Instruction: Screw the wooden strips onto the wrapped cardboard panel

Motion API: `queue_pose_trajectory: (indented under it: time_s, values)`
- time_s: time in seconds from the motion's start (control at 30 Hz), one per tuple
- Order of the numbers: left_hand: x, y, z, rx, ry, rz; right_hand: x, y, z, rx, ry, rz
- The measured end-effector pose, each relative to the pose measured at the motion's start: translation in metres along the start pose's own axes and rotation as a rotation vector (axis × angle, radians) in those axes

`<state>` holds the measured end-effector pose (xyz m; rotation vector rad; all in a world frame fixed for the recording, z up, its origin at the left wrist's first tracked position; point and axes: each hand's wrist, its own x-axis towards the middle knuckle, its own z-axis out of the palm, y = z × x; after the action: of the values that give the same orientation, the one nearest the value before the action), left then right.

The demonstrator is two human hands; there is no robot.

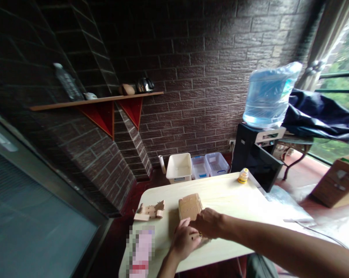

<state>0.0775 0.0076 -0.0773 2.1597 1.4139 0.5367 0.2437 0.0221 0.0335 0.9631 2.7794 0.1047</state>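
Note:
A brown box-like piece (190,206), with rows of small marks on its top, sits on the pale table (223,193) right in front of me. At its near left edge my left hand (182,237) is closed, with bent fingers against the piece. My right hand (208,223) is closed in a fist at the near right edge, close against the left fingers. What the right fingers hold is hidden. To the left lies a light wooden part (150,211) with pegs and a jagged end.
A small yellow-labelled bottle (243,176) stands at the table's far right corner. A pink, partly blurred item (142,251) lies at the left edge. Beyond the table are a cream bin (178,164), clear plastic tubs (216,163) and a water dispenser (254,154).

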Motion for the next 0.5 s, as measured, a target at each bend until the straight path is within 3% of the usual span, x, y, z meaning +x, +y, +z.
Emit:
queue_pose_trajectory:
  time_s: [0.3,0.5]
  values:
    - [0.002,-0.013,0.011,0.031,-0.002,-0.019,0.009,0.009,0.035,0.014,0.037,-0.034]
    - [0.000,-0.013,0.009,0.027,-0.020,-0.015,0.003,-0.002,0.019,0.001,0.001,-0.008]
